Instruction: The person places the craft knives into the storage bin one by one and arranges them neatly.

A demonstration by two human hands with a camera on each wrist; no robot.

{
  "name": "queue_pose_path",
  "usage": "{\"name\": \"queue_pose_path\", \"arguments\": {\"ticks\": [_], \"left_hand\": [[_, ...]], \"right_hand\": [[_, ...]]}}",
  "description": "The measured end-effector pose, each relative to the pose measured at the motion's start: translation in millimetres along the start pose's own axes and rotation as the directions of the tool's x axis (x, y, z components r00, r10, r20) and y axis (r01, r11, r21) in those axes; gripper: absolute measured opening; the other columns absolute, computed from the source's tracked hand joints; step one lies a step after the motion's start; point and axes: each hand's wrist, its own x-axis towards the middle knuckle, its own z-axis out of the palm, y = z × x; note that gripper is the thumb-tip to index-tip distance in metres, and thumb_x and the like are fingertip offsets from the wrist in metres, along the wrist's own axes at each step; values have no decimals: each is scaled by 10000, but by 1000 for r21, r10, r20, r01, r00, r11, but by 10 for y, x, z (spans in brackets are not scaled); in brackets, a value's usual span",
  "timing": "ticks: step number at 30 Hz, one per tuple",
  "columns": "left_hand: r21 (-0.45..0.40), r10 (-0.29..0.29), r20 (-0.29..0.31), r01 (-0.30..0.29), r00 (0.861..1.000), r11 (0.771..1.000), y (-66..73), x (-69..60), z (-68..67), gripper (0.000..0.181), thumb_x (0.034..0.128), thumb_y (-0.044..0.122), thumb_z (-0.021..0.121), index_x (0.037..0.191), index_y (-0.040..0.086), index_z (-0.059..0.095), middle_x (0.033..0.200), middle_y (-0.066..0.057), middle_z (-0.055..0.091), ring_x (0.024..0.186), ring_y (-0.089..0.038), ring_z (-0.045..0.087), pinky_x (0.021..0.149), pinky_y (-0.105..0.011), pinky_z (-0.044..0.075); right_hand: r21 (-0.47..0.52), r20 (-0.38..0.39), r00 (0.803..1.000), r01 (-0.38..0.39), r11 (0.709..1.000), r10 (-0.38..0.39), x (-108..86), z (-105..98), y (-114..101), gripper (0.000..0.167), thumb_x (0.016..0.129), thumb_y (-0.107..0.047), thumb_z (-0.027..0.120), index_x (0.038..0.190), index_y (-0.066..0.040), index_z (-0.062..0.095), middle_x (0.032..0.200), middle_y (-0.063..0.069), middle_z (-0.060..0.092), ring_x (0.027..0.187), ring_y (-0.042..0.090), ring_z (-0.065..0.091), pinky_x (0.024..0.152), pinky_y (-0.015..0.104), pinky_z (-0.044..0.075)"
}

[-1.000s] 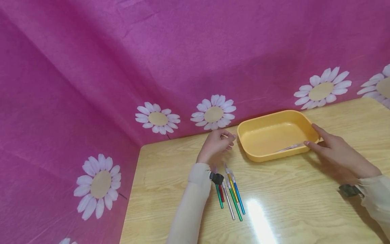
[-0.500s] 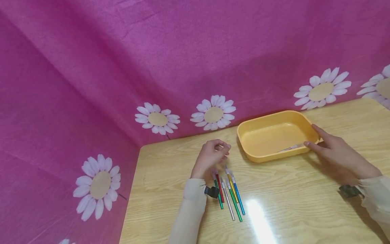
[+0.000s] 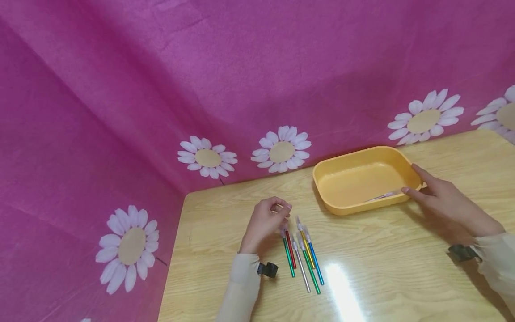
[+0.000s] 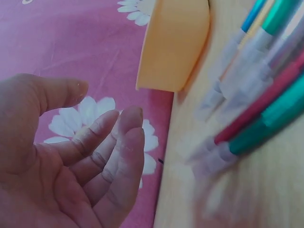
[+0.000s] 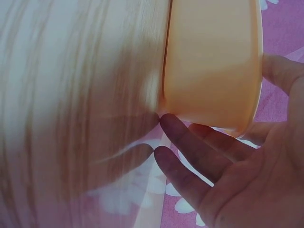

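Note:
My left hand (image 3: 266, 221) hovers over the table just left of the slim pen-like sticks, its fingers loosely curled and holding nothing. The sticks have clear caps and shiny barrels: green (image 3: 288, 257), red (image 3: 291, 250), silver (image 3: 304, 270), yellow (image 3: 306, 250) and blue (image 3: 316, 264) among them. They lie side by side, caps pointing away from me. With the right hand (image 3: 446, 201) I grip the right end of a yellow tray (image 3: 342, 210), thumb at the rim and fingers against the outer wall (image 5: 209, 61). One thin silvery stick (image 3: 380, 197) lies inside, along the near wall.
The wooden table (image 3: 386, 264) meets a magenta cloth (image 3: 241, 80) with white daisies at its back and left sides. The tray stands close to the back cloth. A bright light reflection (image 3: 342, 290) lies on the tabletop right of the sticks.
My left hand has drawn back from beside the tray, toward me and to the left, uncovering more of the sticks. The right hand and tray stay where they were.

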Motion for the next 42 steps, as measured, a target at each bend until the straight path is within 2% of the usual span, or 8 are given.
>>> {"name": "queue_pose_path", "arguments": {"ticks": [6,9,14,17,21,28,37,42], "left_hand": [[2,10,5,-10,1000,1000,-102,-41,-14,202,1005,307,686,1054,115,723,919,-79,757,785,-256,769,654,-324,597],[15,15,-3,-15,1000,1000,-150,-57,-27,210,1004,320,685,1049,119,723,914,-80,751,776,-248,758,636,-312,579],[66,7,-29,-5,1000,998,-229,-73,-51,201,991,311,690,1025,118,731,868,-42,723,701,-181,693,601,-267,524],[77,21,-29,-19,999,997,-261,-78,-61,175,986,268,688,1008,102,738,858,-54,731,673,-161,671,589,-265,520],[82,29,-29,-27,999,996,-288,-95,-81,160,975,249,696,978,95,738,846,-70,744,651,-164,669,582,-266,512],[146,20,-41,-14,999,989,-345,-160,-108,153,946,267,709,911,121,737,715,10,669,592,-103,560,597,-268,468],[206,-18,-29,24,999,978,-403,-219,-100,140,937,247,719,900,115,748,685,29,662,593,-101,537,560,-257,433],[219,-58,-8,59,998,974,-390,-254,-88,95,912,208,726,903,116,748,679,22,654,582,-109,547,546,-260,428]], "right_hand": [[10,27,999,-17,1000,17,-10,-15,5,936,1065,-487,532,1652,-20,-27,1486,424,388,1123,503,639,912,560,527],[10,22,1000,-16,1000,15,-13,-17,7,931,1065,-486,531,1656,-30,-27,1473,419,410,1121,500,640,920,585,519],[14,42,999,-25,1000,24,-8,-26,0,942,1065,-495,528,1654,-31,-42,1506,428,366,1146,510,625,871,457,559],[13,37,999,-26,1000,26,-5,-28,-6,944,1063,-493,536,1654,-28,-34,1489,422,389,1121,488,645,774,273,510],[6,18,1000,-11,1000,11,-6,-22,-10,925,1066,-478,538,1658,-35,-17,1460,412,437,1077,439,664,712,200,454],[0,4,1000,6,1000,-6,-6,-18,-10,916,1064,-473,545,1660,-34,5,1481,423,432,1100,455,645,799,310,527],[5,4,1000,9,1000,-9,-18,-19,0,903,1068,-464,541,1662,-45,5,1473,429,443,1048,395,658,716,190,455],[36,29,999,-21,999,20,-12,-16,-3,930,1063,-496,535,1664,-68,-32,1489,404,423,1109,448,632,845,383,537]]}}
